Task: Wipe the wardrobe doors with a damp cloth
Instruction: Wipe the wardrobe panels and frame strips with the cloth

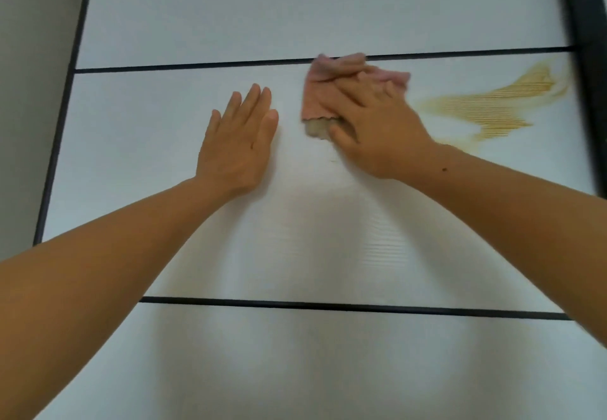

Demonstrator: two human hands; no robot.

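Pressing cloth (pixel 313 94) on door (pixel 295 229), right fingers (pixel 345 94) flat; left fingers (pixel 254 101) together; yellow stain (pixel 492 107) beside.

- Two hands are in sight, the left hand (pixel 236 143) and the right hand (pixel 377 124), both bare from fingertips to wrist.
- The left forearm (pixel 115 255) and the right forearm (pixel 525 206) are bare along all of their visible length.
- A small dark mole (pixel 445 169) sits on the right forearm, close to the wrist.
- A fainter, tiny dark speck (pixel 251 147) marks the back of the left hand.
- The left hand's nails look short and plain.
- The right hand's fingers are blurred, so their nails cannot be made out.
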